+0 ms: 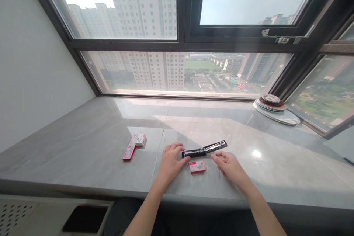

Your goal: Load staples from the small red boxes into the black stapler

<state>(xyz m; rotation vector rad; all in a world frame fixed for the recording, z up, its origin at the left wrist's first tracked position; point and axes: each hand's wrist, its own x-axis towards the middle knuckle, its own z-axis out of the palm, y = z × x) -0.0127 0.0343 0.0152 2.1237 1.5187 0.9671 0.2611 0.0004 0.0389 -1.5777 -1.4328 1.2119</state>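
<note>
A black stapler [195,152] lies opened out on the grey sill, its top arm swung to the right and its metal inside showing. My left hand [173,158] grips the stapler's left end between thumb and fingers. Just below the stapler's right half is my right hand [228,166], its thumb and fingertips pinched together. Whatever those fingertips may hold is too small to make out. Between my hands, close under the stapler, sits a small red and white box [197,167].
Further left, a red and white box [129,153] touches a paler box [138,140]. A stack of plates [272,107] stands in the far right corner by the window. The sill's front edge [210,201] runs beneath my forearms.
</note>
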